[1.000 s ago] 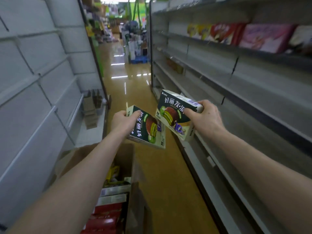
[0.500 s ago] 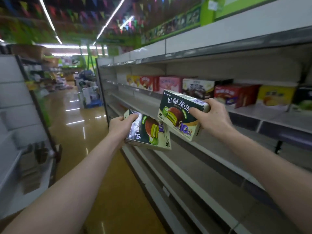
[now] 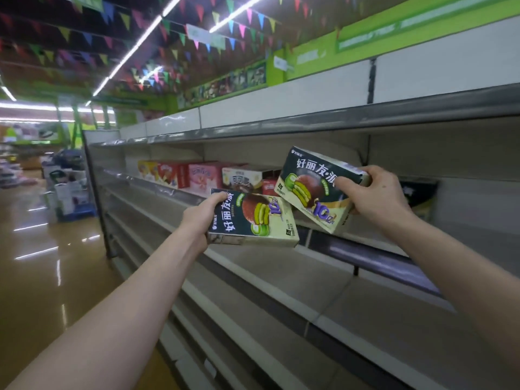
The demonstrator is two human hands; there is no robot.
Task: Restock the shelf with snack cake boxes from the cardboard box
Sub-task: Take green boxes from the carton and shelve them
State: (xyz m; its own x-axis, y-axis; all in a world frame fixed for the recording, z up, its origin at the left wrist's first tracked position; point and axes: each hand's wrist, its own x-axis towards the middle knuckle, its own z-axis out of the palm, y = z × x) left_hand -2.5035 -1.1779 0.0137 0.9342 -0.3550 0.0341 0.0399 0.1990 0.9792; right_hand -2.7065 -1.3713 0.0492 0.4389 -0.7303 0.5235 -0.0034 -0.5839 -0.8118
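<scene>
My left hand (image 3: 197,220) grips one snack cake box (image 3: 251,219) by its short left end, fingers wrapped behind it and thumb (image 3: 218,196) on the top edge, so nearly all of the carton hangs out to the right of my fingers; I judge that the weak point, since a knock on the shelf lip (image 3: 365,256) just beyond its far corner could lever it out of my grasp. That right corner sits close under the second box (image 3: 316,190), which my right hand (image 3: 374,198) holds tilted, thumb (image 3: 344,182) on the printed face and fingers curled over the top right edge. The two cartons look nearly touching, so moving both at once risks one catching the other and twisting loose. Past my right fingers the second box already overlaps the stocked shelf, where a row of other boxes (image 3: 197,175) stands to the left, the nearest a red one (image 3: 268,185) just behind it, and a dark carton (image 3: 416,192) sits to the right. The gap between them looks open, though my hand hides part of it. The shelf above (image 3: 281,128) leaves plenty of headroom, and the shelves below (image 3: 281,277) are bare. The cardboard box is out of view.
</scene>
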